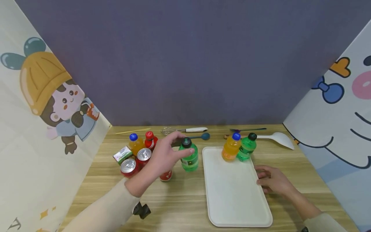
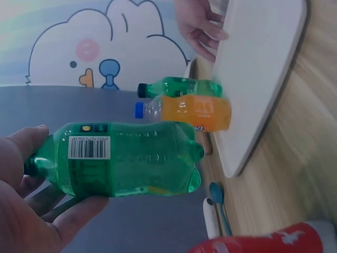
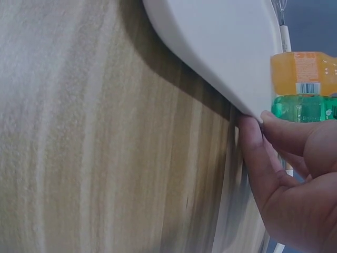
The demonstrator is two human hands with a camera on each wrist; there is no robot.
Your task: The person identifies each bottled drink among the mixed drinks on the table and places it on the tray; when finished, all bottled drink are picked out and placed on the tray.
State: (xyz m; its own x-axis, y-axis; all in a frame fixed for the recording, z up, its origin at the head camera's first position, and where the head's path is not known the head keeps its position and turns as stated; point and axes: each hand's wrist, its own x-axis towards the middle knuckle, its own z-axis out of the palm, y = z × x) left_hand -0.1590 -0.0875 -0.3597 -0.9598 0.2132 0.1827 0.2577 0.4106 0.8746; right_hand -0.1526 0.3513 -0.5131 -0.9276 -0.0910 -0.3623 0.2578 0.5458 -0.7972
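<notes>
My left hand [image 1: 166, 154] grips a green soda bottle [image 1: 190, 161] near its black cap, thumb and fingers on either side of the upper part. The bottle is upright, just left of the white tray [image 1: 234, 193]; a barcode label shows on it in the left wrist view. My right hand [image 1: 273, 181] pinches the tray's right edge between thumb and fingers, seen close up in the right wrist view. On the tray's far end stand an orange soda bottle [image 1: 231, 149] with a blue cap and a second green bottle [image 1: 247, 148] beside it.
Left of my left hand cluster red cans [image 1: 128, 167], another orange bottle [image 1: 136, 146], a red bottle [image 1: 150, 141] and a small carton [image 1: 123, 154]. One more red can [image 1: 166, 175] sits under my forearm. Along the back lie a whisk [image 1: 195, 130], a blue spoon [image 1: 205, 136], a fork [image 1: 249, 130] and a white ladle [image 1: 279, 139].
</notes>
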